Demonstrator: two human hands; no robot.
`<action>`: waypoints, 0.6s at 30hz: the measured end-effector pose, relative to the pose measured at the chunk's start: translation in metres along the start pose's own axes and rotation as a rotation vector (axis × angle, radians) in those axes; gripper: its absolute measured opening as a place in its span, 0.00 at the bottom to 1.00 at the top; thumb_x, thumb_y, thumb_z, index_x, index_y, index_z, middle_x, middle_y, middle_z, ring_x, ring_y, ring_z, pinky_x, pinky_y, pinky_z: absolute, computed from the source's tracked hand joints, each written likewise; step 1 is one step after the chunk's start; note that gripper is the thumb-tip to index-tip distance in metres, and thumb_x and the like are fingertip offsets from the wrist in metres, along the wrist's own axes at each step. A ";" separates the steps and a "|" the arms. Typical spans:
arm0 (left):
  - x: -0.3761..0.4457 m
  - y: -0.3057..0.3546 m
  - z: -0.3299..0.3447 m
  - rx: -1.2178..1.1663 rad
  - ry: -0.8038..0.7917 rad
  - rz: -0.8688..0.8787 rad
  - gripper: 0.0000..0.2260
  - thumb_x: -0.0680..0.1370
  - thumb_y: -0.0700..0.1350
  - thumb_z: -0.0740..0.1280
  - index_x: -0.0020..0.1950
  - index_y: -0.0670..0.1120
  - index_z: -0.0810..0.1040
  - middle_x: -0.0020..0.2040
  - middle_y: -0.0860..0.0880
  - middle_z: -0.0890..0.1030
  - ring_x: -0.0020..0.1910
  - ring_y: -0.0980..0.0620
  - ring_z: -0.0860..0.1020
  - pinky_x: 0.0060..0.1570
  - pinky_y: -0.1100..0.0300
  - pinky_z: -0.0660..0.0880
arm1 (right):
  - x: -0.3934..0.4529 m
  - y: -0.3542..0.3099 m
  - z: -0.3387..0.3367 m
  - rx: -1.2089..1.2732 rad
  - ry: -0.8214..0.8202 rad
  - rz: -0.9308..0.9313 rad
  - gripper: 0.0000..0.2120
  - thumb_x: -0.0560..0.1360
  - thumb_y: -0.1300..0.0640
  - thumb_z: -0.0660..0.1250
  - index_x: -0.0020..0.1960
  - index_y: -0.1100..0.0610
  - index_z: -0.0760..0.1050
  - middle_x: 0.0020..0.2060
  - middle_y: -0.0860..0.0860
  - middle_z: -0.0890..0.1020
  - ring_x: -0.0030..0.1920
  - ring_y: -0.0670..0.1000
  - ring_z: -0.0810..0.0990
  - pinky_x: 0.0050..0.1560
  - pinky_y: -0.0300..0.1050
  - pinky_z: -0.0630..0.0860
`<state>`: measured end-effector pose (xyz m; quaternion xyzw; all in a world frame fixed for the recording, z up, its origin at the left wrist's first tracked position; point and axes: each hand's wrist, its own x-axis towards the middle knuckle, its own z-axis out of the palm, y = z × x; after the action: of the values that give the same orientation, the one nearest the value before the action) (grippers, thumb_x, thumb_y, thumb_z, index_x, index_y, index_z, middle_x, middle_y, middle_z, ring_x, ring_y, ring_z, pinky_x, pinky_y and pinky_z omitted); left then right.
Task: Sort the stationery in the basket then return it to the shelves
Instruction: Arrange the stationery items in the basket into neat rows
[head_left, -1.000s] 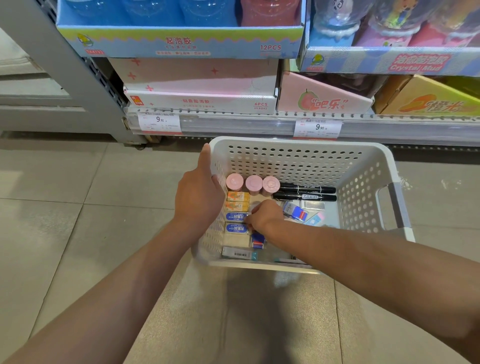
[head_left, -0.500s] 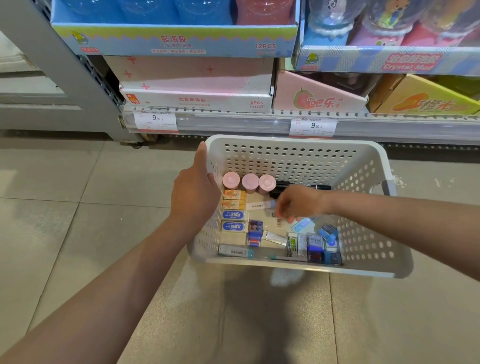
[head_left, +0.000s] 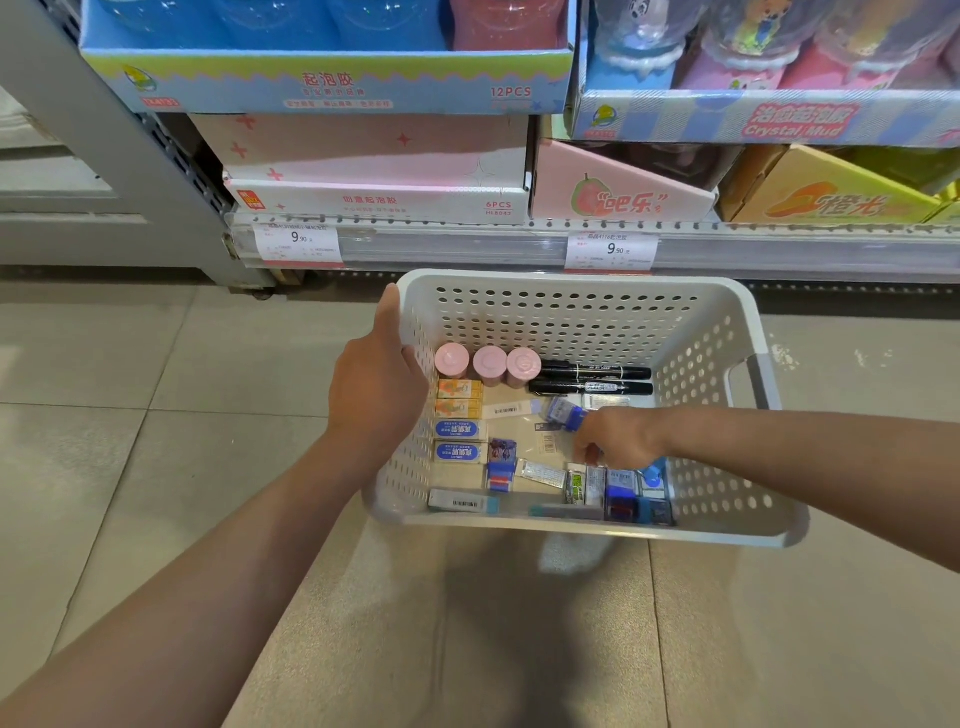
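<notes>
Head view: white perforated basket (head_left: 571, 306) held off the tiled floor (head_left: 104, 467). Right hand (head_left: 615, 439) reaches in at 3 o'clock, fingers curled down among small boxes (head_left: 621, 491); whether it grips one, I cannot tell. Left hand (head_left: 376, 387) grips the 9 o'clock rim. Pink caps (head_left: 488, 361) and black markers (head_left: 592, 379) lie toward 12, shelf cartons (head_left: 374, 171) beyond.

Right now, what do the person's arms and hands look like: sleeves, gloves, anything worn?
Both arms are bare as far as the frame shows: no sleeve in view on either forearm. The left hand and right hand are bare too, without gloves. No watch, band or bracelet shows at either wrist, and no ring is visible on the fingers that can be seen. Some right-hand fingers are hidden.
</notes>
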<state>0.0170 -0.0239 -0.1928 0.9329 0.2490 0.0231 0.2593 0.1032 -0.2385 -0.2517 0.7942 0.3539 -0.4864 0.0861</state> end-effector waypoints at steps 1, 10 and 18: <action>0.000 0.000 0.000 0.000 0.002 0.003 0.26 0.80 0.40 0.57 0.77 0.49 0.52 0.51 0.41 0.80 0.40 0.49 0.73 0.38 0.56 0.69 | 0.001 0.000 0.001 -0.004 -0.004 0.000 0.18 0.78 0.68 0.55 0.65 0.59 0.72 0.61 0.54 0.76 0.60 0.53 0.75 0.53 0.39 0.70; 0.001 -0.002 0.000 -0.001 0.003 0.008 0.26 0.80 0.40 0.57 0.77 0.49 0.51 0.48 0.42 0.80 0.39 0.48 0.75 0.36 0.56 0.71 | 0.010 -0.002 0.004 0.008 -0.025 0.014 0.17 0.76 0.60 0.66 0.63 0.61 0.72 0.59 0.55 0.78 0.54 0.50 0.75 0.47 0.38 0.71; 0.001 -0.002 0.001 0.007 0.012 0.000 0.26 0.80 0.41 0.57 0.77 0.50 0.51 0.49 0.42 0.80 0.41 0.45 0.78 0.39 0.54 0.76 | 0.013 0.000 0.010 0.002 0.037 0.020 0.15 0.76 0.59 0.66 0.61 0.60 0.74 0.58 0.56 0.78 0.59 0.53 0.76 0.52 0.40 0.71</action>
<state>0.0175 -0.0224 -0.1949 0.9337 0.2505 0.0276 0.2543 0.1000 -0.2371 -0.2675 0.8066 0.3468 -0.4713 0.0836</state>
